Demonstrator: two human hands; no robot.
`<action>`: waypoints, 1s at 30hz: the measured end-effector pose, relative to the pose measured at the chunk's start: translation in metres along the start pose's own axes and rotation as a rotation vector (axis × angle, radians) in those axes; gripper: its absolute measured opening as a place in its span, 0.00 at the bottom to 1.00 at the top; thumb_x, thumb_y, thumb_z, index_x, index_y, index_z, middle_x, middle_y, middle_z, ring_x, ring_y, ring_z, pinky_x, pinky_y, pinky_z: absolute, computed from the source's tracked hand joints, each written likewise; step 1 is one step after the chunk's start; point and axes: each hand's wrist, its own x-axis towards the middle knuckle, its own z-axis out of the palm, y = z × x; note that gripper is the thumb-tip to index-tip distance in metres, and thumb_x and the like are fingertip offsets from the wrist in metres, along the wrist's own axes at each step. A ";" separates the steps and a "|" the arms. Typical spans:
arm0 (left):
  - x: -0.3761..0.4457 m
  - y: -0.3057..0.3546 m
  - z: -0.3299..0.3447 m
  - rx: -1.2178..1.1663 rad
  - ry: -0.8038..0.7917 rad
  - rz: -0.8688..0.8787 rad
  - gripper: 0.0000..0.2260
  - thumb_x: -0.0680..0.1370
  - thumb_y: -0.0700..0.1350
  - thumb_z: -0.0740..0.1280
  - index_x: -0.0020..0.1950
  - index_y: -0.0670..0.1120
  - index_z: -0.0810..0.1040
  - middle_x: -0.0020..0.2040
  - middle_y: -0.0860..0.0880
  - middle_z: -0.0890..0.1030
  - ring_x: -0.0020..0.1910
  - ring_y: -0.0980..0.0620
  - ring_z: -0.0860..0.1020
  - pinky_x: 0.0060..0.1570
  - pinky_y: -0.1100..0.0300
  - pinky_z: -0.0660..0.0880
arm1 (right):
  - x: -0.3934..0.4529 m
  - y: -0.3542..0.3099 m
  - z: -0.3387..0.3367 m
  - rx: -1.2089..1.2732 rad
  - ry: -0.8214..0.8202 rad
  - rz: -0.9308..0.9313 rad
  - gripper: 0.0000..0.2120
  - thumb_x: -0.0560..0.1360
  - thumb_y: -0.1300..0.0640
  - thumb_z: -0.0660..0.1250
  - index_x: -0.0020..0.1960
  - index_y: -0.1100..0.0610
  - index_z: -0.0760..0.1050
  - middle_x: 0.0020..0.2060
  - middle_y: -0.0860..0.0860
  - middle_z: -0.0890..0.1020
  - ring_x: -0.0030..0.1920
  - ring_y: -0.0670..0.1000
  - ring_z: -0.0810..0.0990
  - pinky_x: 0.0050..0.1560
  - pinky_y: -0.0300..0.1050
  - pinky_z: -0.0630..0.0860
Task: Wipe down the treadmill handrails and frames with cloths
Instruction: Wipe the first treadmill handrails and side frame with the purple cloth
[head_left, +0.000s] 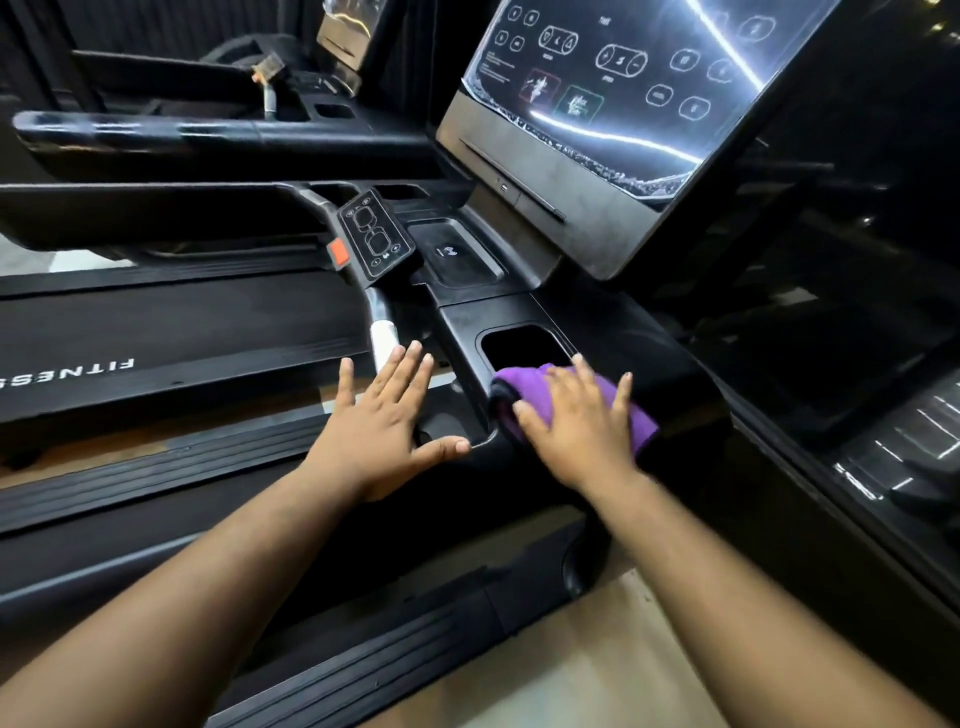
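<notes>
Bare forearms (218, 587), no sleeves

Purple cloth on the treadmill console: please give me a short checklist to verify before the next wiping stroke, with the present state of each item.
1. Right hand presses flat on the purple cloth: ok.
2. Cloth lies on the black console frame, beside the cup holder, not inside it: ok.
3. Left hand is free of the cloth, fingers spread: ok.
4. Left hand is clear of the small button panel: ok.
5. Cloth is clear of the touchscreen: ok.
6. Cloth is damp enough: cannot tell.
</notes>
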 end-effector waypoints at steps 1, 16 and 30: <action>0.001 0.001 -0.001 0.010 0.006 -0.002 0.55 0.66 0.84 0.34 0.84 0.51 0.37 0.81 0.55 0.31 0.79 0.58 0.29 0.76 0.39 0.28 | -0.009 -0.020 0.009 0.025 0.033 -0.018 0.42 0.77 0.28 0.43 0.81 0.53 0.60 0.81 0.48 0.62 0.83 0.49 0.46 0.76 0.70 0.32; 0.005 0.011 0.011 0.087 -0.059 0.108 0.56 0.65 0.86 0.37 0.82 0.52 0.31 0.82 0.54 0.32 0.78 0.57 0.26 0.76 0.41 0.27 | 0.037 -0.011 -0.018 -0.016 -0.092 -0.159 0.27 0.78 0.32 0.44 0.42 0.50 0.71 0.49 0.54 0.85 0.55 0.61 0.81 0.60 0.56 0.70; 0.003 0.009 0.011 0.055 -0.041 0.098 0.55 0.66 0.85 0.36 0.81 0.51 0.30 0.82 0.54 0.31 0.77 0.58 0.25 0.76 0.43 0.27 | 0.036 0.023 -0.015 -0.038 -0.077 -0.205 0.34 0.73 0.32 0.47 0.58 0.53 0.80 0.56 0.51 0.83 0.64 0.54 0.77 0.78 0.53 0.56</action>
